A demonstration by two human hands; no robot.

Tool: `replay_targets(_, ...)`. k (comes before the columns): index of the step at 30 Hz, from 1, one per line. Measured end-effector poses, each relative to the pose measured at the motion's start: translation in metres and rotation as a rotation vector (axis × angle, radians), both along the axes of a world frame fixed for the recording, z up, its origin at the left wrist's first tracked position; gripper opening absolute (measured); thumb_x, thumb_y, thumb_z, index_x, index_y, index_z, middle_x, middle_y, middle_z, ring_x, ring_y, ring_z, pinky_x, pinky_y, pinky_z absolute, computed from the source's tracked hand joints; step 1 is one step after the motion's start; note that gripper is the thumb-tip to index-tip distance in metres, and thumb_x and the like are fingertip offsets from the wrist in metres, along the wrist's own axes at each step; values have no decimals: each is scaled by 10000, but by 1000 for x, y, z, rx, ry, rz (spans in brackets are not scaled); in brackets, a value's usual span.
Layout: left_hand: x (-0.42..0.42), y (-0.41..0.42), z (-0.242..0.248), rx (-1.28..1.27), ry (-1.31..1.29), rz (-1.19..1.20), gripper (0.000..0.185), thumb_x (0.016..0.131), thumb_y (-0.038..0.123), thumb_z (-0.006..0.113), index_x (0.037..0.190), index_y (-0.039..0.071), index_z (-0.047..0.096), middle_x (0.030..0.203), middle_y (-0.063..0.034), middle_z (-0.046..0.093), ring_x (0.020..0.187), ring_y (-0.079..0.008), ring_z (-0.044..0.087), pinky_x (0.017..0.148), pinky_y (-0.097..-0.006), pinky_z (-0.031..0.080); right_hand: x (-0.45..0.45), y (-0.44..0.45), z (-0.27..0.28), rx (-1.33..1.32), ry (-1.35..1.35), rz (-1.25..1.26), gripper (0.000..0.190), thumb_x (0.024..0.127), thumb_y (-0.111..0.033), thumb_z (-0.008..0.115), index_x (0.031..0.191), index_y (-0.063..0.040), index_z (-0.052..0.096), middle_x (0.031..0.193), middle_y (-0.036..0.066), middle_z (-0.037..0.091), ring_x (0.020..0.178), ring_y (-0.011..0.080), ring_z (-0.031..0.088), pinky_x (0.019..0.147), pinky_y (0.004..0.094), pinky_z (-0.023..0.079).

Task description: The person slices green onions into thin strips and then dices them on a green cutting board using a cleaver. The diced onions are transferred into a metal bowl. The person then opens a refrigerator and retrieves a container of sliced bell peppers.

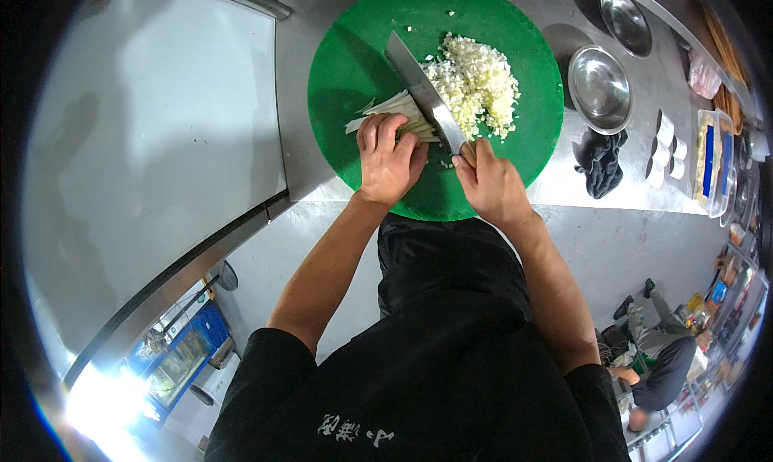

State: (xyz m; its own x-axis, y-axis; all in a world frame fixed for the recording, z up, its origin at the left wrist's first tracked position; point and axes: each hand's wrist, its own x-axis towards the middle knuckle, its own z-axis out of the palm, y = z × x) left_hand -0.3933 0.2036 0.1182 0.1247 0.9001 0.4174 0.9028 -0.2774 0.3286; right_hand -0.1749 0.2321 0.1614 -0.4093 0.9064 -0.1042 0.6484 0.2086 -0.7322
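My right hand (498,184) grips the wooden handle of a broad-bladed Chinese cleaver (423,94), its blade slanting up and left over a round green cutting board (356,57). With bent fingers, my left hand (386,154) presses down a bundle of pale vegetable strips (398,107), perhaps scallion or cabbage stems. The blade stands against the right end of that bundle. To the right of the blade lies a heap of finely diced white and pale-yellow vegetable (483,81). A few loose bits are scattered on the board near its far edge and close to the cleaver's heel.
The board rests on a stainless steel counter (543,178). Right of it are two steel bowls (599,89), a dark cloth (604,163), paper slips (661,148) and a lidded plastic container (712,160). A white wall (181,100) stands left. Another person (661,365) bends near shelving behind on the right.
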Motion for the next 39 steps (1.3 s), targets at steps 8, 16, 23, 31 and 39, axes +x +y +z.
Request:
replay_targets(8,-18,24,10,-82,-164,-94,551,694,175,924,1107,63,577,1309,-175,523,1278,-445,519,1084,-559,439,0,-15,30,53,-145,-3,329,1029,-305,688,1044,-34,504,690,210,700,649,424,726,575,524,595)
replay_targets(16,-29,37,17,-232,-93,-165,489,798,231,832,1206,30,652,1238,-206,579,1145,-430,582,998,-548,520,-10,-39,61,157,-125,38,307,1020,-227,702,1022,-16,480,727,192,697,632,393,725,506,493,574)
replay_targets(23,-23,36,12,-173,-126,-157,428,808,177,823,1189,47,678,1206,-178,596,1117,-413,593,970,-516,538,-15,-42,54,-81,-267,35,274,1040,-202,674,1033,-14,476,738,206,710,634,396,725,523,500,573)
replay_targets(31,-28,30,-1,-140,-110,-147,349,854,209,799,1142,53,681,1206,-177,599,1113,-419,597,989,-519,521,-20,-30,60,94,-208,44,299,1051,-270,662,938,-40,509,599,144,665,532,333,710,466,434,567)
replay_targets(39,-32,27,-2,-86,-94,-182,345,841,150,821,1134,49,670,1195,-165,586,1105,-406,598,961,-517,524,-22,-22,60,142,-222,86,300,1072,-289,626,958,-39,505,600,145,676,542,333,721,479,450,579)
